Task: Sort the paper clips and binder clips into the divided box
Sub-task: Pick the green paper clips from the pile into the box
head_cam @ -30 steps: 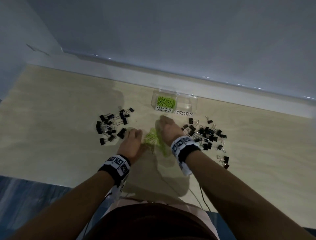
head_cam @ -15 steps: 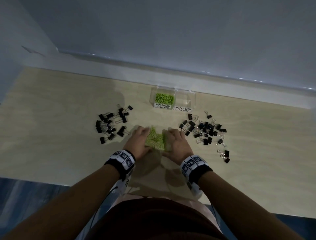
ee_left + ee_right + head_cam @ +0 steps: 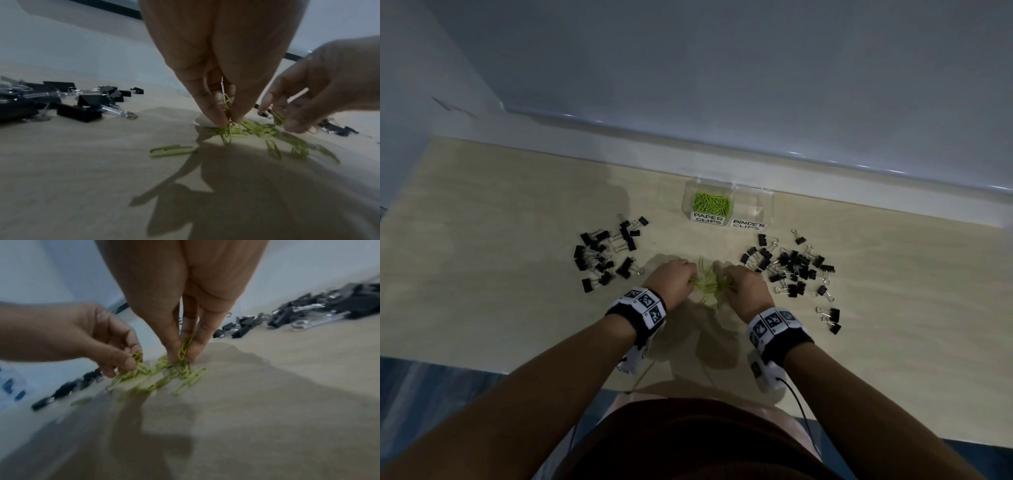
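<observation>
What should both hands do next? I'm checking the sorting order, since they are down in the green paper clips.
Probably lift the pinched clips and carry them to the divided box, into the side labelled PAPER CLIPS. The left hand and right hand each pinch several green paper clips; that side already holds green clips, the other looks empty.

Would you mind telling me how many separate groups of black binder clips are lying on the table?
2. One group of binder clips lies left of the hands, the other group lies right of them, trailing toward the table's near edge. The box's binder-clip compartment looks empty.
</observation>
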A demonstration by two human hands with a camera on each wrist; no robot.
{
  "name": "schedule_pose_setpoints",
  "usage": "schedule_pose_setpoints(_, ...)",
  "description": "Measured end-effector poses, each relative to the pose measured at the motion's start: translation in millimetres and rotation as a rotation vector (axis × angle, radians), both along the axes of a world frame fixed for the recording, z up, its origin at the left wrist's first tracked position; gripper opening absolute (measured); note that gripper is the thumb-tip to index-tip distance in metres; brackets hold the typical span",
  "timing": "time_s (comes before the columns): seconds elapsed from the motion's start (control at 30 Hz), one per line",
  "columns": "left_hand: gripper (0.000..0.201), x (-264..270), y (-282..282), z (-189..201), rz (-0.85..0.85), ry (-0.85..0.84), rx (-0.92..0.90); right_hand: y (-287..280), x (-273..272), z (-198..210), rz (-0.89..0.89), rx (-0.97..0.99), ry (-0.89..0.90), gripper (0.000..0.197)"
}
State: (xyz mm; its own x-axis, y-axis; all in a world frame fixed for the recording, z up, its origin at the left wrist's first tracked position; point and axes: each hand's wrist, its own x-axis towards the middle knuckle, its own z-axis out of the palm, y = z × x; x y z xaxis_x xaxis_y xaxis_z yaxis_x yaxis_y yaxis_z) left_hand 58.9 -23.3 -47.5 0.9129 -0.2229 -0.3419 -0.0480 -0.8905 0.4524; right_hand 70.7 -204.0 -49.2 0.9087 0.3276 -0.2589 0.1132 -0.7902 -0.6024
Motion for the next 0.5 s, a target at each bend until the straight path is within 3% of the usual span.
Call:
schedule_pose_setpoints(0.1, 0.013, 8.5, 3.5, 10.2, 0.115, 0.01, -0.165, -8.2, 6.9, 5.0, -0.172, 0.094, 0.103, 0.026)
schedule_pose_setpoints(0.23, 0.009, 43.8, 2.1, 34.4, 0.264, -0.058, -0.362, -7.2, 32.8, 30.3, -0.254, 0.215, 0.131, 0.024)
schedule_pose_setpoints(0.4, 0.011, 108.4, -6.0, 55.8, 0.363, -0.165, -0.359, 20.7, 97.2, 56.8, -0.295, 0.213, -0.008, 0.017)
schedule_pose_setpoints(0.5, 0.008, 133.8, -7.0, 49.5, 0.396, -0.16, -0.262, 44.7, 135.9, 57.2, -0.263, 0.04, -0.046, 0.018)
